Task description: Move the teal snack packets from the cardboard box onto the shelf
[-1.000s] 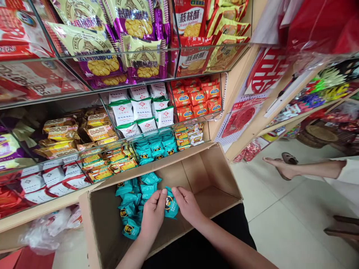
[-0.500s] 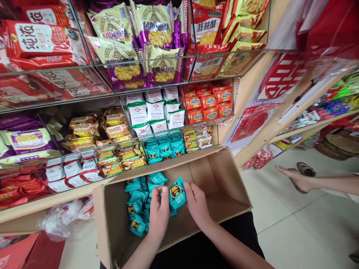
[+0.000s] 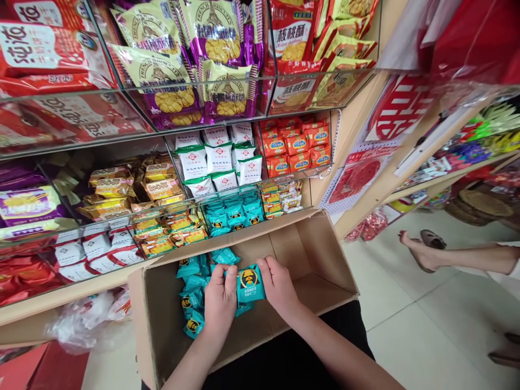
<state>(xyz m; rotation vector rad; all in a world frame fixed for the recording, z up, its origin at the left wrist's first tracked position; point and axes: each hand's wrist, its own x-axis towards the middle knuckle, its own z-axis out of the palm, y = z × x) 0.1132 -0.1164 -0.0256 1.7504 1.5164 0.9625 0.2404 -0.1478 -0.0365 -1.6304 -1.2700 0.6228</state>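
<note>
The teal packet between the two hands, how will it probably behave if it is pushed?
The teal packet is probably light: left hand and right hand pinch its edges. Its thin-looking wrapper likely flexes. Its flattish shape suggests sliding rather than rolling.

Your bare left forearm (image 3: 189, 357) and right forearm (image 3: 337, 342) rise from the bottom edge and converge. Your left hand (image 3: 220, 299) and right hand (image 3: 279, 285) face each other, near but apart, each pinching, thumb uppermost and fingers curled beneath.
</note>
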